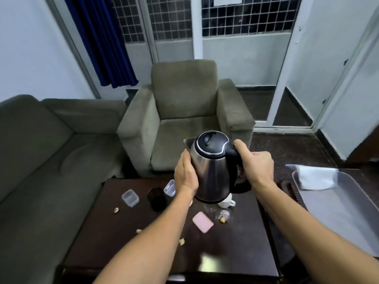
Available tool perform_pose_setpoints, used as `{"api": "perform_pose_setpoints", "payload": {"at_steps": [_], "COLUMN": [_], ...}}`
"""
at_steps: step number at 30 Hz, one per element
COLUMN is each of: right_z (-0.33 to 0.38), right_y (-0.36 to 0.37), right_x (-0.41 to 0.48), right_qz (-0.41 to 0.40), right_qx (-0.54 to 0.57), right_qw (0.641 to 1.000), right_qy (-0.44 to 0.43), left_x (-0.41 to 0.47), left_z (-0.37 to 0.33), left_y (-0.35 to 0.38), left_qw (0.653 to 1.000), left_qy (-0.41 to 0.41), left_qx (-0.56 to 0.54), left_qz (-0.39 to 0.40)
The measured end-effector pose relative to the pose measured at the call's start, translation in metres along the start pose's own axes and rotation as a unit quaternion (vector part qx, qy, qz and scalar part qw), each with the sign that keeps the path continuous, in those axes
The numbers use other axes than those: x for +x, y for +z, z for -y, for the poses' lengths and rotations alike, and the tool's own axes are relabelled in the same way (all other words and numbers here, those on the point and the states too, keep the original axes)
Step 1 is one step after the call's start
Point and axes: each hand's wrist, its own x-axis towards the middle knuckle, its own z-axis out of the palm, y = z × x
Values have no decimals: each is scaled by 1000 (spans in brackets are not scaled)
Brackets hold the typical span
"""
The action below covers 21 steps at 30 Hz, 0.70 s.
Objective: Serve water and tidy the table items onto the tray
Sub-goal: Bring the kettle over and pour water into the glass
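A steel kettle (pixel 213 173) with a black lid hangs above the dark low table (pixel 235 253). My right hand (pixel 256 165) grips its black handle. My left hand (pixel 185 173) lies flat against its left side. Right under the kettle stands a white cup (pixel 225 202), partly hidden by it. On the table lie a pink lid (pixel 202 221), a clear glass (pixel 224 215), a black jar (pixel 156 198), and two clear plastic boxes (pixel 130 198) (pixel 169 187). A metal tray (pixel 338 214) sits at the right with a white cloth (pixel 315 178) in it.
Several crumbs (pixel 117 210) are scattered on the table. A green armchair (pixel 184 119) stands behind the table and a green sofa (pixel 41 160) at its left. A glass door (pixel 297 78) is at the back right.
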Motion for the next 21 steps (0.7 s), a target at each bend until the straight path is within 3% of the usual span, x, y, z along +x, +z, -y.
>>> {"api": "perform_pose_setpoints", "payload": {"at_steps": [9,17,21], "right_z": [3,-60,-90], "right_y": [97,134,139], "right_x": [-63,-84,-85], "right_qz": [22,10,3], "right_qx": [-54,-108,-144], "right_qw": [998,990,982], "right_qy": [32,89,123], "left_x": [9,-15,-36], "left_z": [94,178,215], "left_y": [-94,-91,-81], "left_qw": [995,978,978], "left_qy": [-92,-200,-208], "left_qx": [5,-8,-9], "left_qz": [-35,-62,-24]}}
